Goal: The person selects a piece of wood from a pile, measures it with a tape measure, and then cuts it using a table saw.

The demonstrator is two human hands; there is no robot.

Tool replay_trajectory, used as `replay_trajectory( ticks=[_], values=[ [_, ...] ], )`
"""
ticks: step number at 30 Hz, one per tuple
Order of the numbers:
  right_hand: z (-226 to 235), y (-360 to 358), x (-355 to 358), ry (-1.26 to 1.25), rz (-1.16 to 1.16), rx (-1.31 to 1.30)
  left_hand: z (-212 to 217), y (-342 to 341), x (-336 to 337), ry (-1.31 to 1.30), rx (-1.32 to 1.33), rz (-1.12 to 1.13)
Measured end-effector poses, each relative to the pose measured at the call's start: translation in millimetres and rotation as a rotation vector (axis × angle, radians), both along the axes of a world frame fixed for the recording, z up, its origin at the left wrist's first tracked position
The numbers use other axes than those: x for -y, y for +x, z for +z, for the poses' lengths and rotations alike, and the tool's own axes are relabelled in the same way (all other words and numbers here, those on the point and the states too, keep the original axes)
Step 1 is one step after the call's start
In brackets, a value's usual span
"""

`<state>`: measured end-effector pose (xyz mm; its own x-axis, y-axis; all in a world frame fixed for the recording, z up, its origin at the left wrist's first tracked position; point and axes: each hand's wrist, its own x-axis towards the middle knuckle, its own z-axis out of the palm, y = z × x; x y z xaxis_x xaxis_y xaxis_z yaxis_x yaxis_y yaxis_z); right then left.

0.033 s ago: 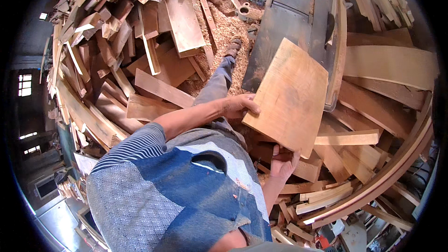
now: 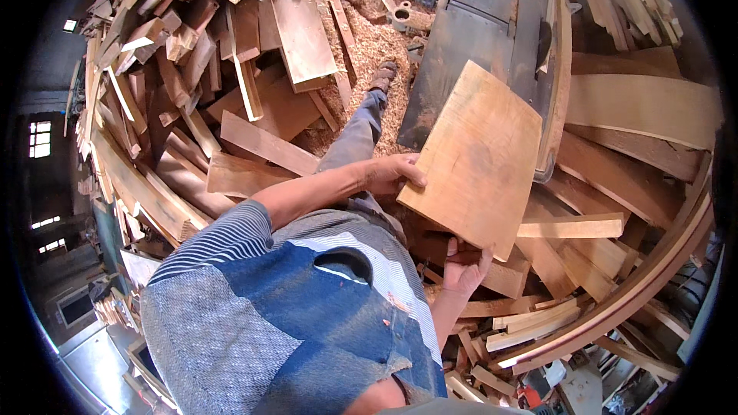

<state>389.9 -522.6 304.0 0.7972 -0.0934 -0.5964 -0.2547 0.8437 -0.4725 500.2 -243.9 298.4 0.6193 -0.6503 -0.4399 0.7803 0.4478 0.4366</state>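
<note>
A broad, flat wooden board point(image 2: 484, 155) with pale grain is held in front of me, tilted, its far part over the grey metal machine bed point(image 2: 470, 38). My left hand point(image 2: 393, 174) grips its left edge, thumb on the upper face and the fingers partly hidden. At the near edge, my right hand point(image 2: 466, 267) holds the board from below, close to its near right corner. Most of the right fingers are hidden by the wood.
Wood shavings point(image 2: 392, 42) cover the floor around my foot. Offcuts and planks point(image 2: 265, 142) are heaped on the left. More boards point(image 2: 642, 107) lie on the right, and a long curved plank point(image 2: 653, 284) borders that side. A wooden fence point(image 2: 555, 100) runs along the machine.
</note>
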Motion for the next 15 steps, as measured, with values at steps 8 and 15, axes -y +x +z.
replay_trajectory(
  ticks=[8,15],
  values=[
    [22,25,-15,-0.323,0.108,-0.058,-30,-4,-15,-0.106,-0.057,-0.036],
    [23,58,-30,-0.705,0.178,-0.019,-80,15,-3,0.068,-0.028,-0.073]
  ],
)
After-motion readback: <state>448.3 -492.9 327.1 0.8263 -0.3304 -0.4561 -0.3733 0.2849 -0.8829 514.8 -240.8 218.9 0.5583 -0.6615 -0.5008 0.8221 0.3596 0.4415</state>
